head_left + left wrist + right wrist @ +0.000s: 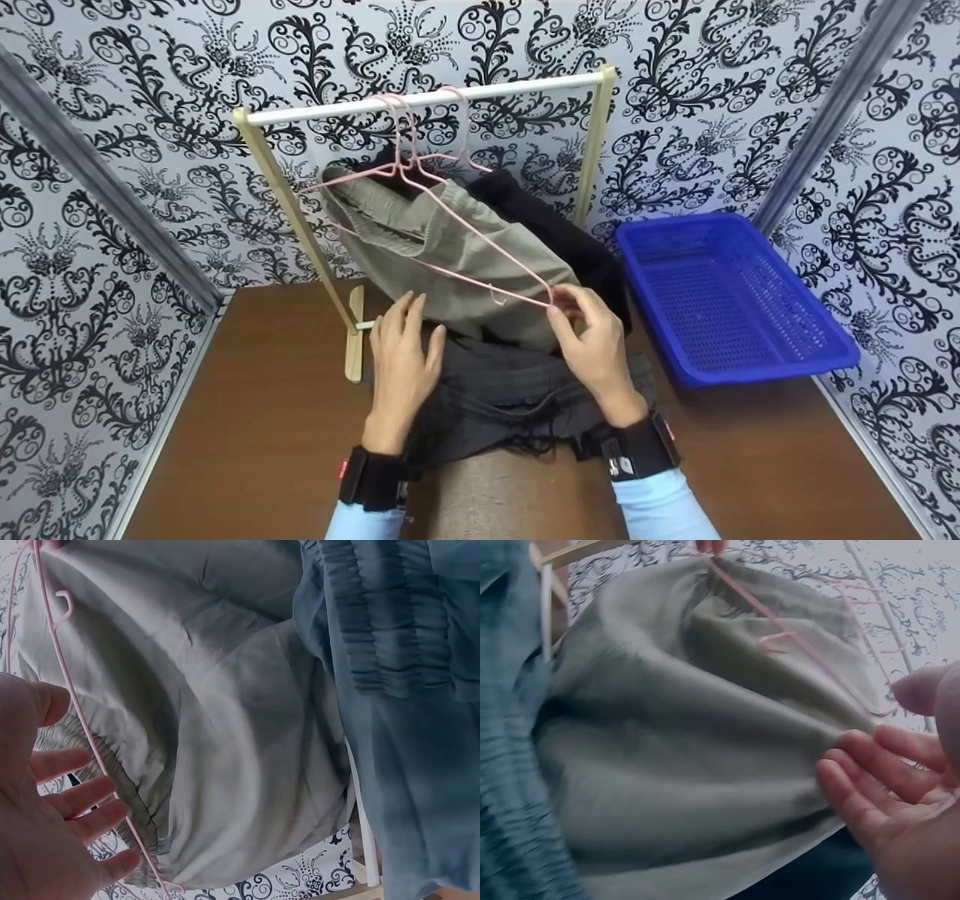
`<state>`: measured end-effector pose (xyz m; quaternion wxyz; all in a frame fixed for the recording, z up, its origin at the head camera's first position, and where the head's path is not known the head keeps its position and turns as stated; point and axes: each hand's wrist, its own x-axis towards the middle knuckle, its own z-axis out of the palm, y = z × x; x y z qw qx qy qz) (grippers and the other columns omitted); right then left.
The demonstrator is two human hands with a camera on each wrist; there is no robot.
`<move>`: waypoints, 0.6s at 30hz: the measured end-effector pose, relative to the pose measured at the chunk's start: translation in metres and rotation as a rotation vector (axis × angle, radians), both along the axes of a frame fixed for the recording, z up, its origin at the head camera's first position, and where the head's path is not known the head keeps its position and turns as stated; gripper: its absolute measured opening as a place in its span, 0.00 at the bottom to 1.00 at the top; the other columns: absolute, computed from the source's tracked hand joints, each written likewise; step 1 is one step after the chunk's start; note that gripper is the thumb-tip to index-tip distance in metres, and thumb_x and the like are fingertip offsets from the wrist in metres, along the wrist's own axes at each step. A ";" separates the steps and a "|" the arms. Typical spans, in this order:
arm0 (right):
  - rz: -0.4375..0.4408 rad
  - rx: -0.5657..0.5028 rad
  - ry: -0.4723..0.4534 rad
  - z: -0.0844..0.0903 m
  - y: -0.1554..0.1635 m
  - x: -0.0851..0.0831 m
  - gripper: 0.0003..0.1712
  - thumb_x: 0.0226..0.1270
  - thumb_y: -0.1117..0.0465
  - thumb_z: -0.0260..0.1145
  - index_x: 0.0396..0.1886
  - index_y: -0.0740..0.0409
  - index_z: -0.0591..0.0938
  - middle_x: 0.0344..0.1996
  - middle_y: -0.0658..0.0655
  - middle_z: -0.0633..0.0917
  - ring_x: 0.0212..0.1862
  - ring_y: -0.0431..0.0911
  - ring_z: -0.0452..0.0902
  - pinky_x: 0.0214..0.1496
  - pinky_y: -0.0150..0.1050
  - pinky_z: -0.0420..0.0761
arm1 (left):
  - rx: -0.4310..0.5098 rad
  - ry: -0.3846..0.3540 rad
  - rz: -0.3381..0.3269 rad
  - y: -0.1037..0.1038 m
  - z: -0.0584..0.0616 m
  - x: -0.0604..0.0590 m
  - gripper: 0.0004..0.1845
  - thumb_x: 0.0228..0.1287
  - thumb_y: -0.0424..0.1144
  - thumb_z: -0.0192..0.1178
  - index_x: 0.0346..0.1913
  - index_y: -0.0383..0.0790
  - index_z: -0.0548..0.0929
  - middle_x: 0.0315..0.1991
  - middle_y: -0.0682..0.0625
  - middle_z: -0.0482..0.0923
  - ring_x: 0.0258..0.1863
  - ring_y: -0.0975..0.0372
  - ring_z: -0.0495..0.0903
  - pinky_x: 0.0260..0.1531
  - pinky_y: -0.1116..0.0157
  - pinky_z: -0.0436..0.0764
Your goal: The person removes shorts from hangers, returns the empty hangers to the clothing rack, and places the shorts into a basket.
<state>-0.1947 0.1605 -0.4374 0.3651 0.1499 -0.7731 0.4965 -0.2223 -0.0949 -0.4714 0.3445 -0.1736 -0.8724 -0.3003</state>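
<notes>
The pink wire hanger (450,225) is hanging by its hook from the white rail (427,97) of the small wooden rack (300,217) standing toward the far edge of the desk (262,420), and it is tilting hard: its long axis is running from the hook, up and far, down and toward the near right, ending at the corner that the right hand (592,337) is meeting. That hand is the nearer one to it, and its thumb and forefinger are closing around the hanger's lower corner in a light pinch while the other fingers are curling loosely (the right wrist view is showing them slightly bent just beside the wire (810,652)). The grey-green shorts (450,255) are draping over the hanger, bunching between the wire arms and sagging down toward the near side. The left hand (401,367) is lying to the left of the hanger's low end, fingers straight and slightly spread, holding nothing; it is resting on the dark garment (510,397) that is lying on the desk under both hands, with its fingertips reaching the hem of the shorts. In the left wrist view the open palm (37,825) is sitting just beside the wire (75,712). Another dark garment (547,225) is hanging behind the shorts, and a blue basket (750,360) is sitting by the right edge of the desk, well apart from both hands
</notes>
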 end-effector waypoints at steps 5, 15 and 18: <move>-0.074 0.035 0.082 -0.021 0.002 0.008 0.15 0.64 0.72 0.71 0.51 0.65 0.86 0.46 0.60 0.87 0.43 0.53 0.81 0.45 0.34 0.80 | -0.017 0.010 0.003 0.003 -0.002 0.003 0.25 0.70 0.38 0.65 0.67 0.31 0.77 0.66 0.34 0.73 0.66 0.42 0.72 0.66 0.35 0.62; -0.167 0.088 0.088 -0.065 0.003 0.025 0.19 0.57 0.72 0.74 0.50 0.67 0.86 0.49 0.62 0.86 0.46 0.53 0.77 0.49 0.33 0.73 | -0.042 0.033 -0.004 0.009 -0.005 0.006 0.26 0.69 0.39 0.66 0.66 0.30 0.78 0.65 0.33 0.74 0.66 0.41 0.73 0.66 0.36 0.62; -0.163 0.105 0.070 -0.075 0.003 0.030 0.21 0.57 0.72 0.75 0.52 0.67 0.86 0.50 0.62 0.85 0.49 0.54 0.78 0.50 0.33 0.75 | -0.053 0.025 -0.008 0.011 -0.006 0.007 0.26 0.69 0.39 0.66 0.66 0.31 0.77 0.66 0.33 0.74 0.66 0.42 0.73 0.66 0.36 0.62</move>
